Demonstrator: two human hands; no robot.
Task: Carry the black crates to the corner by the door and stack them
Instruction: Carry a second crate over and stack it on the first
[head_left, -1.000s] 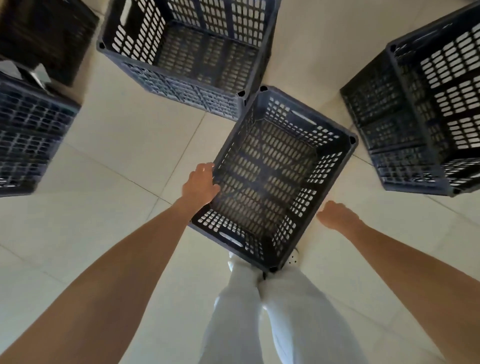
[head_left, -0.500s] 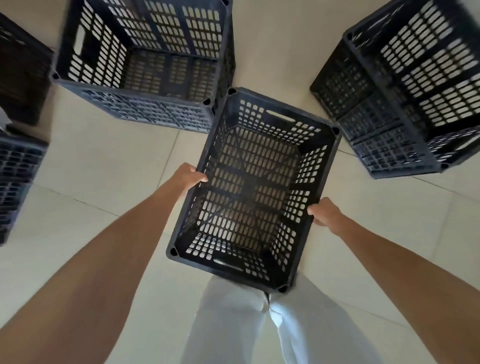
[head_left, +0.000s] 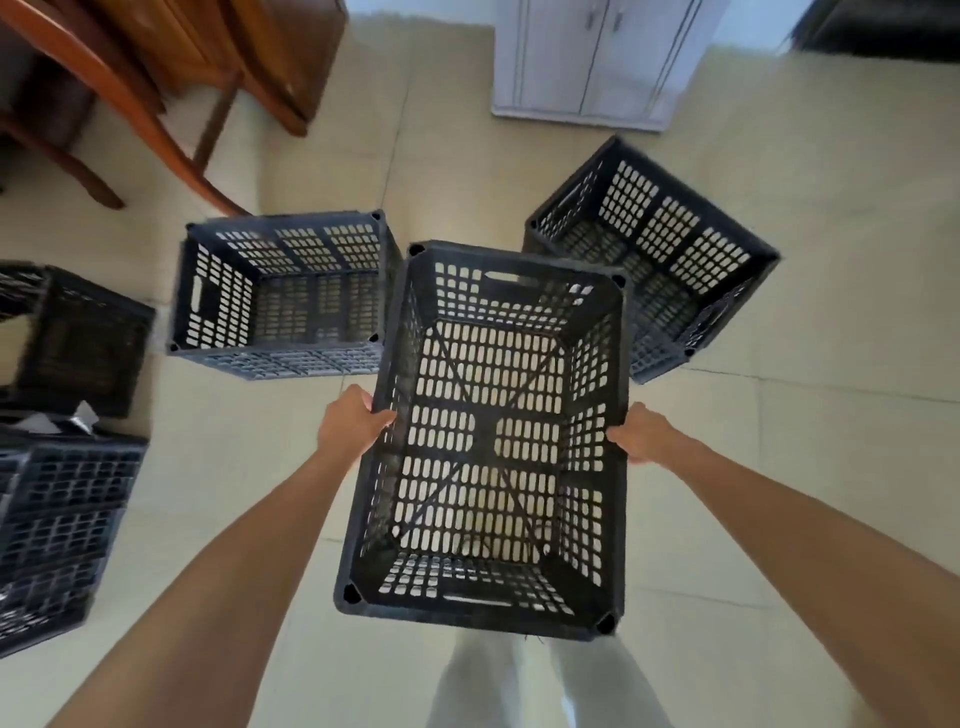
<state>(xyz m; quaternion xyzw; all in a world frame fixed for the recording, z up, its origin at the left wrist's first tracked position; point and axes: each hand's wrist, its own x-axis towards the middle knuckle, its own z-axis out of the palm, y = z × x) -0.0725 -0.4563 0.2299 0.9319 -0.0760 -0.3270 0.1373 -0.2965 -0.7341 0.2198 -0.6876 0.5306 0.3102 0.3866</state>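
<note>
Leftmost, two black crates are listed at the frame's edge: a far-left crate (head_left: 88, 338), dark and blurred, and a near-left crate (head_left: 62, 525) closer to the viewer and cut off by the edge; whether the two touch cannot be told. Above them in view, wooden furniture (head_left: 130, 104) with slanted legs is stood on the tiled floor (head_left: 208, 467). Next, a left floor crate (head_left: 280, 291) is set upright on the tiles, open top upward. The left hand (head_left: 350, 421) is closed around the rim of the held crate (head_left: 493, 441) at its left long wall, fingers curled over the edge. The held crate is positioned centrally between both hands, in front of the person's pale trousers (head_left: 545, 686), open top towards the camera; tiles are visible through its perforated base; its far corners overlap both floor crates in view. Beyond it, a white cabinet (head_left: 597, 57) is placed at the top of the frame. The right hand (head_left: 639, 434) is wrapped round the rim of the opposite long wall, fingers curled. Lastly, a right floor crate (head_left: 660, 249) is set upright on the tiles at an angle, just behind the held crate's far right corner.
</note>
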